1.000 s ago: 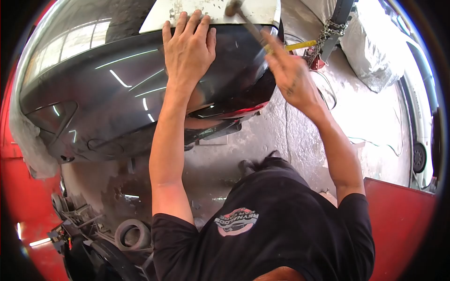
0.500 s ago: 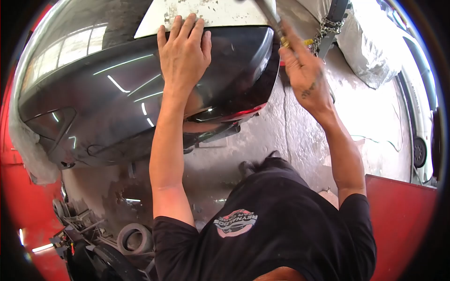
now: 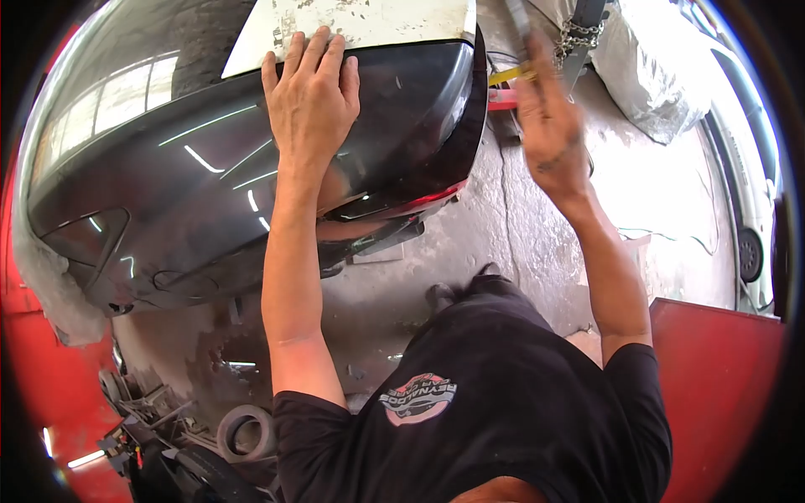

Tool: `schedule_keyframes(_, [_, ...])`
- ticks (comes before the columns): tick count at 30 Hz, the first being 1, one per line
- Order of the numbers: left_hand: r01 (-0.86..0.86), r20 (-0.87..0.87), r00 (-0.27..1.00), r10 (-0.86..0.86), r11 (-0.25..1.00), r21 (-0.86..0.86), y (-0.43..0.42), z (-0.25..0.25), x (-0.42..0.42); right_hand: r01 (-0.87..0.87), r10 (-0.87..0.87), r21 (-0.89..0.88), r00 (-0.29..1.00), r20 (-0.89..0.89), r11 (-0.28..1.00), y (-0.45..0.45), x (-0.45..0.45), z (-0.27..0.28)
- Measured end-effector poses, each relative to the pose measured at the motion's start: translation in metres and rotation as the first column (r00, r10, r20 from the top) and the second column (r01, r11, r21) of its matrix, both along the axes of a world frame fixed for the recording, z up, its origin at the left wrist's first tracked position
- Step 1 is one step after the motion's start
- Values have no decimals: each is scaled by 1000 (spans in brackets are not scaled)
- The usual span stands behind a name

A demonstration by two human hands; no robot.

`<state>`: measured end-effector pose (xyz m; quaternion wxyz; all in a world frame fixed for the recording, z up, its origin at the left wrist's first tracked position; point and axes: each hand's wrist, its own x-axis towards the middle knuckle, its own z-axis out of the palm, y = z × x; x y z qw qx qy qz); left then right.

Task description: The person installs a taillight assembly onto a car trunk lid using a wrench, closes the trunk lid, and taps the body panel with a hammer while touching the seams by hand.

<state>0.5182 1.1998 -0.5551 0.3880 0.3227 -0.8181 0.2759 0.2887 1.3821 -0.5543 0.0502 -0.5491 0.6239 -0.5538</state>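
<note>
My left hand [image 3: 310, 107] lies flat, fingers spread, on the dark car's rear side panel [image 3: 394, 105]. Its fingertips reach over the seam onto the white, scuffed panel [image 3: 377, 21]. Off the car's rear corner, my right hand [image 3: 551, 134] is closed around a long, slim tool with a greyish shaft [image 3: 518, 18]. Motion blurs the tool, and its far end lies beyond the top of the view, so its kind does not show. Below the rear corner, the red tail light [image 3: 432, 198] is partly visible.
Behind the right hand are a yellow bar [image 3: 506, 75], a red piece [image 3: 501, 99] and a dark post with a chain [image 3: 579, 38]. A plastic-covered object [image 3: 650, 80] stands farther right. A tyre [image 3: 246, 433] and metal parts lie lower left; a red panel [image 3: 713, 369] is lower right.
The view has shifted slightly. My right hand has swung and turned with the tool, which now points more upright. My left hand stays flat on the car.
</note>
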Motion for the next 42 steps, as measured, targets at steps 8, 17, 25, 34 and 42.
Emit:
schedule_keyframes(8, [6, 2, 1000, -6, 1000, -4, -1, 0, 0, -8, 10, 20, 995, -103, 1000, 4, -7, 18])
schedule_keyframes(17, [-42, 34, 999, 41, 999, 30, 5, 2, 0, -22, -21, -155, 962, -272, 988, -10, -26, -14])
schedule_keyframes(25, [-31, 33, 999, 31, 999, 17, 5, 5, -1, 66, -12, 184, 960, -279, 981, -7, -27, -30])
schedule_keyframes(34, [-34, 31, 999, 33, 999, 26, 6, 3, -1, 45, -30, 83, 983, -181, 996, -5, -32, -31])
schedule_keyframes(42, [-41, 41, 998, 40, 999, 27, 5, 5, -1, 35, -35, -9, 994, -103, 999, 9, -18, 8])
